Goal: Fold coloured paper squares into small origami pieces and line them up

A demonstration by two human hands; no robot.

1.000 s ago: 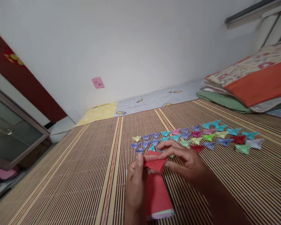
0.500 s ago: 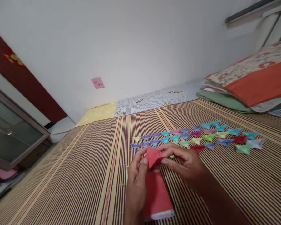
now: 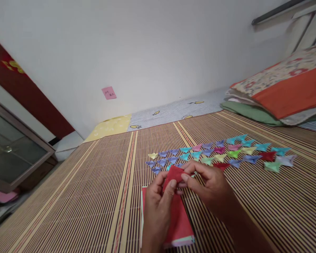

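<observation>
Far left, glass-door cabinet (image 3: 12,140), dark red panel (image 3: 37,91) behind it with a red and yellow decoration (image 3: 12,65). Next, pink note (image 3: 109,93) on the white wall, yellow cloth (image 3: 107,126) below. Striped mat (image 3: 68,196) runs across the front. Paper stack (image 3: 180,221) lies on the mat, red sheet on top, pale green and lilac edges showing, partly hidden by left hand (image 3: 158,203). Left hand grips the folded red paper (image 3: 173,173), thumb on its front. That paper is between both hands, above the stack's far end. Right hand (image 3: 209,182) pinches its right edge, thumb and fingers close together. Just beyond and to the right, small folded paper shapes (image 3: 220,150) sit in rows on the mat: blue, turquoise, pink, yellow, green, red. Far right, floral and orange bedding (image 3: 289,93) on a green cloth (image 3: 252,111).
</observation>
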